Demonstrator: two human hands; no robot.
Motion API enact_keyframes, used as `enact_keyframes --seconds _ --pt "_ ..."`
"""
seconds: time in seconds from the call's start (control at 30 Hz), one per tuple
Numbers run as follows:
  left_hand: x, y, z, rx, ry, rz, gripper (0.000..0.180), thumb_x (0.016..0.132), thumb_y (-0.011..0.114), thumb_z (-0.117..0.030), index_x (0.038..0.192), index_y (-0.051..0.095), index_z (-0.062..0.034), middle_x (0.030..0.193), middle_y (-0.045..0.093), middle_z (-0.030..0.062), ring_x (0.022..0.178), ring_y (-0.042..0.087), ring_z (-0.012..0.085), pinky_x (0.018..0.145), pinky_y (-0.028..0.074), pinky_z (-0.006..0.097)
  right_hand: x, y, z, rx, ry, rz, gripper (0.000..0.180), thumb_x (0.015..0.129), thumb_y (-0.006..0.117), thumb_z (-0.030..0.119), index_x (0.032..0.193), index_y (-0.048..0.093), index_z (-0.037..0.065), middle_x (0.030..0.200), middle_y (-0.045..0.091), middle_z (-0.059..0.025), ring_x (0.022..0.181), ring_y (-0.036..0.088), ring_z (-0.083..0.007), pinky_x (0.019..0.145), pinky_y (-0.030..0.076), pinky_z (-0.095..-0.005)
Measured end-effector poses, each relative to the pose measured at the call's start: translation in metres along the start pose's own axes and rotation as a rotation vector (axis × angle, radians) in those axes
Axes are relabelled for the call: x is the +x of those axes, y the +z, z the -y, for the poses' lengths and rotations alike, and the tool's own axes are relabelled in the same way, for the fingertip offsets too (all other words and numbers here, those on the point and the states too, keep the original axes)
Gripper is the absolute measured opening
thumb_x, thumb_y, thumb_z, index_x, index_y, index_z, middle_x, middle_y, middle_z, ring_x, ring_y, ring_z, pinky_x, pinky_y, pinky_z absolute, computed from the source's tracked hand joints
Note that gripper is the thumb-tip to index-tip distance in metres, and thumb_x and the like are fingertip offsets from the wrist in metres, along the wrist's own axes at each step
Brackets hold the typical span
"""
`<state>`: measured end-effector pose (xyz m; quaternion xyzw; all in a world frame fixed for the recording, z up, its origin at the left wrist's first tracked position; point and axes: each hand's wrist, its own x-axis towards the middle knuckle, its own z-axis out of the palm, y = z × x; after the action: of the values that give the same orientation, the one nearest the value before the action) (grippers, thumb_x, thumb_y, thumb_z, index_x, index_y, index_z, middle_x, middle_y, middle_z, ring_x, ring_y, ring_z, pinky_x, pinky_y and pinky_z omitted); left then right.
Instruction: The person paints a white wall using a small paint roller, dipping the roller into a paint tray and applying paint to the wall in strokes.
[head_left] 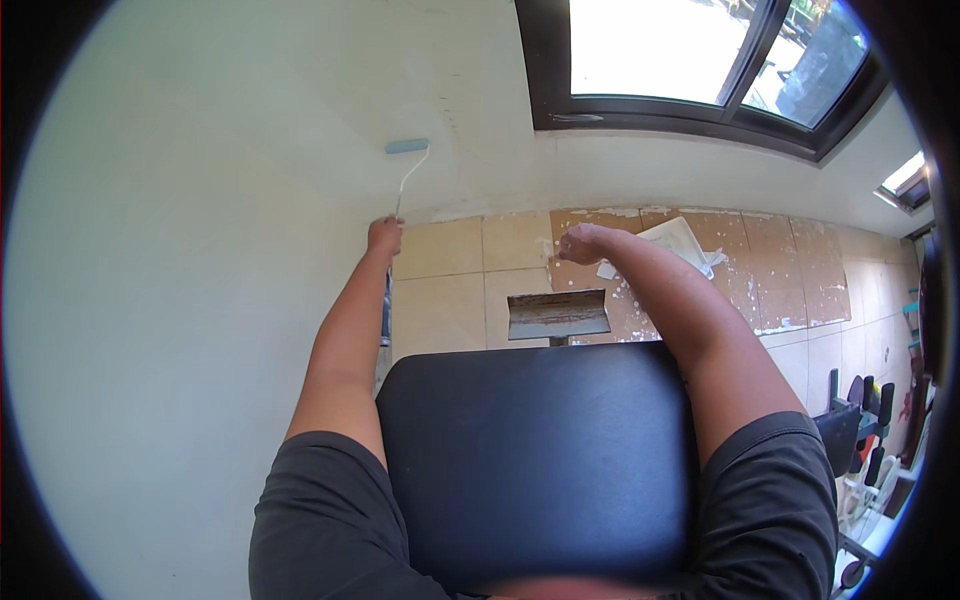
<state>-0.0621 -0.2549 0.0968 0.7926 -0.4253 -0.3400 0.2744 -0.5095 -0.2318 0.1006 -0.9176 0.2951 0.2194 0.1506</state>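
My left hand (385,236) is wrapped round the grip of a paint roller (407,147), out in front of me on the left. Its thin white frame reaches up from my fist, and the pale blue sleeve lies against or close to the pale wall (200,200); I cannot tell whether it touches. The dark handle end shows below my wrist. My right hand (580,243) is held out over paint-spotted brown sheeting (780,290), its fingers curled in, and nothing shows in them. Beside that wrist, a white paint tray (677,242) lies on the sheeting, partly behind my forearm.
A black padded cushion (540,460) fills the space between my arms. Just beyond it is a worn metal plate on a post (558,316). A dark-framed window (680,110) is set in the wall, upper right. Equipment with black grips (875,420) stands at the right, on tiled floor.
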Motion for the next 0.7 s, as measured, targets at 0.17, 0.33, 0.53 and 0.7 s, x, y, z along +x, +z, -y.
enact_keyframes --seconds 0.17,0.33,0.53,0.7 --pt "0.026 -0.002 -0.018 -0.026 -0.073 0.017 0.037 0.098 0.053 -0.033 0.091 0.072 -0.0024 0.073 0.066 0.0141 0.059 0.063 0.0283 0.055 0.051 0.043 0.001 -0.005 0.006 -0.040 -0.006 0.049 0.032 0.099 0.047 0.027 0.120 0.065 0.010 0.108 0.068 -0.0196 0.104 0.066 -0.0390 0.085 0.055 -0.0487" --pt "-0.007 0.011 -0.024 0.291 0.177 -0.271 0.037 0.096 0.055 -0.034 0.090 0.072 -0.0015 0.088 0.071 0.0213 0.082 0.067 0.0396 0.074 0.050 0.048 0.004 -0.005 0.005 -0.037 0.020 0.002 0.030 0.096 0.049 0.020 0.119 0.064 0.009 0.104 0.069 -0.0193 0.102 0.067 -0.0389 0.081 0.056 -0.0475" --pt "-0.031 -0.024 -0.055 0.270 0.236 -0.300 0.038 0.096 0.055 -0.036 0.087 0.073 -0.0041 0.083 0.071 0.0200 0.082 0.068 0.0372 0.075 0.051 0.047 0.012 0.009 -0.007 -0.121 -0.015 0.044 0.030 0.096 0.048 0.020 0.120 0.064 0.009 0.101 0.070 -0.0198 0.100 0.068 -0.0382 0.081 0.056 -0.0477" --pt "-0.035 -0.068 -0.060 0.292 0.259 -0.333 0.040 0.096 0.055 -0.040 0.084 0.072 -0.0049 0.076 0.070 0.0166 0.078 0.068 0.0341 0.074 0.050 0.044 0.014 0.016 -0.009 -0.026 0.014 0.012 0.037 0.100 0.044 0.029 0.116 0.067 0.005 0.105 0.070 -0.0204 0.100 0.067 -0.0395 0.083 0.055 -0.0494"
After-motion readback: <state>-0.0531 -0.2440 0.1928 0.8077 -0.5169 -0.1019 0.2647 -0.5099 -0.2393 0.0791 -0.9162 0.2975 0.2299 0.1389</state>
